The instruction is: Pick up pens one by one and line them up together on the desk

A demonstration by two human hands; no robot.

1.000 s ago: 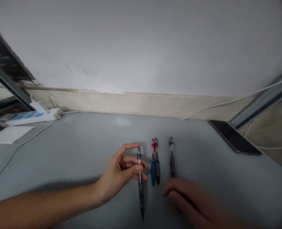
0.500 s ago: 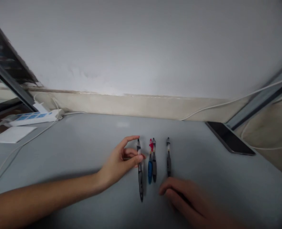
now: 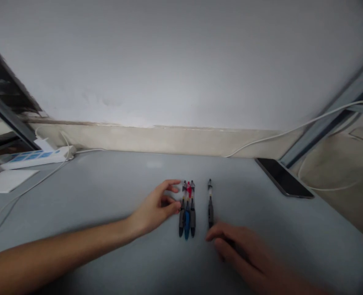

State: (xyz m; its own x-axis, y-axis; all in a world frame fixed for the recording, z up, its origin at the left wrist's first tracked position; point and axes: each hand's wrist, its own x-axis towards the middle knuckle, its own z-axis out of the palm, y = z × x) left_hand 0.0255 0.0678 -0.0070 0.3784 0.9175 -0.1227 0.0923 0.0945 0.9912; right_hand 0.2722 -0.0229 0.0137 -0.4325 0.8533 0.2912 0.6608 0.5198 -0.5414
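Three pens lie side by side on the grey table: a grey-grip pen point(image 3: 182, 217) on the left, a blue-grip pen with a red clip point(image 3: 187, 219) in the middle and another grey-grip pen point(image 3: 193, 219) on the right. My left hand point(image 3: 157, 209) is beside the left pen, fingers apart, with the thumb tip at its barrel and the index fingertip near its top. A separate grey-grip pen point(image 3: 210, 205) lies a little to the right. Its lower end meets my right hand point(image 3: 246, 250), which rests loosely curled with nothing visible in it.
A black phone point(image 3: 284, 178) lies at the table's right edge. On the left are a white power strip point(image 3: 37, 156), a white flat block point(image 3: 11, 181) and a pale cable point(image 3: 51, 176). The wall point(image 3: 169, 73) rises behind the table.
The pen my left hand was holding now lies against the left of the blue pen, its lower end farther back. My left fingers have let it go. The right hand stays near the separate pen.
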